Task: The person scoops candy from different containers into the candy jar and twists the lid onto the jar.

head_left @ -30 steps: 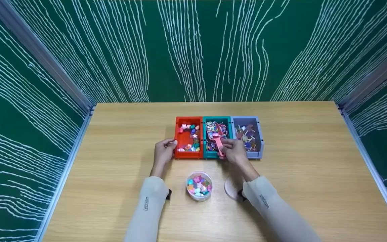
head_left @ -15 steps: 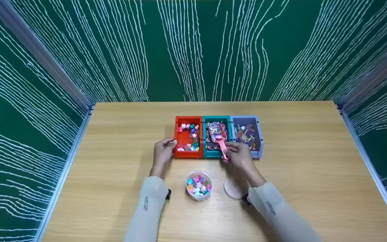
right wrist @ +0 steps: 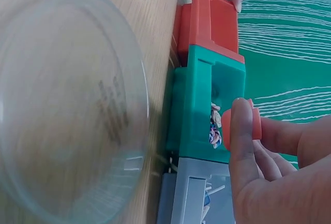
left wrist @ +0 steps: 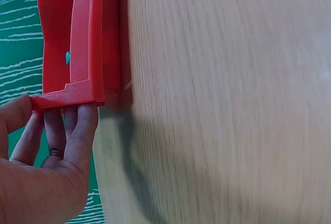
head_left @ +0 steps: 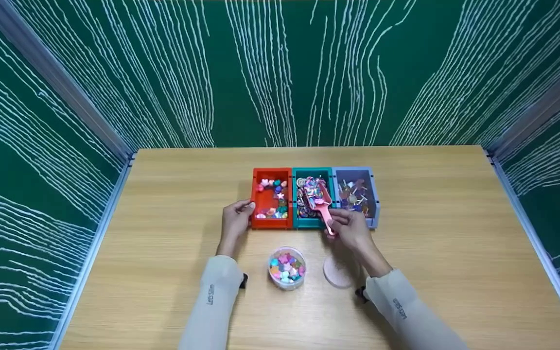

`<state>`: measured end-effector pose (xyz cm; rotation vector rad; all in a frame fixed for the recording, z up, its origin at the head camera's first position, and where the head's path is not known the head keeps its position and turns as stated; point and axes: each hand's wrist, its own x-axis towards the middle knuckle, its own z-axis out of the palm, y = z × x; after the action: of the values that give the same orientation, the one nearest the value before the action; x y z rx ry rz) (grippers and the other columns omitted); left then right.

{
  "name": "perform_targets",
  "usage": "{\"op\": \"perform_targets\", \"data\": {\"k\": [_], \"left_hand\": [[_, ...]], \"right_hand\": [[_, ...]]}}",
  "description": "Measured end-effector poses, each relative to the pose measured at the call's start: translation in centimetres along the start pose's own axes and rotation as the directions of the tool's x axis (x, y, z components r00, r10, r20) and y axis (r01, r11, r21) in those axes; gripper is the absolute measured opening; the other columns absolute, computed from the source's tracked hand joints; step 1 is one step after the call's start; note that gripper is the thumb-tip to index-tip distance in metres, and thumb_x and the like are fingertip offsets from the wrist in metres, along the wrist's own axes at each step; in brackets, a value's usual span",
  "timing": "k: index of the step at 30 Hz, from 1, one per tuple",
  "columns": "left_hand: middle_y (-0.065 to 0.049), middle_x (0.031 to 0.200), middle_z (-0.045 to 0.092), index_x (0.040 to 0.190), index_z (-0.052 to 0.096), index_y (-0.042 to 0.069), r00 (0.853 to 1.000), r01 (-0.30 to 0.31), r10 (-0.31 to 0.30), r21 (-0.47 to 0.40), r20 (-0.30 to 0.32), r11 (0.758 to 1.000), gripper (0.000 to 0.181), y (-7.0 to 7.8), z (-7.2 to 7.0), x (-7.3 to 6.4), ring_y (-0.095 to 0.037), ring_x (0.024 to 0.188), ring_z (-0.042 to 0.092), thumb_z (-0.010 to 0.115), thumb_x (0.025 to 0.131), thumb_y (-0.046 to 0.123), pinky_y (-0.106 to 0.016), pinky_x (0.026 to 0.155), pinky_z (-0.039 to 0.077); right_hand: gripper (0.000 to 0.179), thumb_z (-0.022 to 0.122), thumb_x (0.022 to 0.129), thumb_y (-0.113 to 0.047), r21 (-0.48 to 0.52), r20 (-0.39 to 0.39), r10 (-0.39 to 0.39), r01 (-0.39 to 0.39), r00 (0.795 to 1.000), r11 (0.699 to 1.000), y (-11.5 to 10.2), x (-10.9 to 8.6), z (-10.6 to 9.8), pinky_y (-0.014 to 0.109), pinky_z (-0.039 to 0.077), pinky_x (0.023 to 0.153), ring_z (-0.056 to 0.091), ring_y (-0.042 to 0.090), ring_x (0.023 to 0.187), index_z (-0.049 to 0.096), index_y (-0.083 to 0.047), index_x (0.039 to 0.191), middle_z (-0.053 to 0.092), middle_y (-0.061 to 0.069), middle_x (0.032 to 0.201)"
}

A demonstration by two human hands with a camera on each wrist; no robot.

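Observation:
Three joined bins stand in a row: a red bin [head_left: 272, 223], a teal bin [head_left: 308, 223] and a grey-blue bin [head_left: 376, 214]. My left hand [head_left: 234, 224] holds the red bin's left wall, thumb at the rim [left wrist: 62, 99] and fingers along the outside. Between thumb and fingers, my right hand [head_left: 355, 232] pinches the handle of a pink scoop [head_left: 325, 215]. The scoop is tilted over the teal bin and carries colourful swirl-patterned pieces [head_left: 314, 190]. More such pieces lie below it. Small coloured charms [head_left: 278, 196] sit in the red bin, small stick-like pieces [head_left: 354, 198] in the grey-blue one.
A clear round tub [head_left: 287, 288] full of coloured charms stands on the wooden table [head_left: 183, 194] in front of the bins. Its apparent round lid [head_left: 340, 273] lies to its right, under my right forearm. Green walls with white lines surround the table.
My right hand has drawn the scoop back toward me and to the right, and its load now shows more fully. The left hand has stayed on the red bin.

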<state>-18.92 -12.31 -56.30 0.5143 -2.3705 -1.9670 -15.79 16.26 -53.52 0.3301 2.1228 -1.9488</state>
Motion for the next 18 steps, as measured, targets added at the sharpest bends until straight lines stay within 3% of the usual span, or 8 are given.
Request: {"op": "perform_targets", "data": {"k": [18], "left_hand": [[-0.008, 0.092, 0.066, 0.126, 0.074, -0.005, 0.999, 0.042, -0.043, -0.018, -0.033, 0.999, 0.027, 0.2, 0.3, -0.5, -0.014, 0.081, 0.056, 0.069, 0.102, 0.007, -0.018, 0.062, 0.049]], "right_hand": [[0.041, 0.056, 0.104, 0.008, -0.086, 0.019, 0.048, -0.046, 0.999, 0.995, -0.1, -0.8, -1.3, 0.031, 0.065, 0.076, 0.076, 0.021, 0.088, 0.059, 0.006, 0.145, 0.068, 0.03, 0.132]]}}
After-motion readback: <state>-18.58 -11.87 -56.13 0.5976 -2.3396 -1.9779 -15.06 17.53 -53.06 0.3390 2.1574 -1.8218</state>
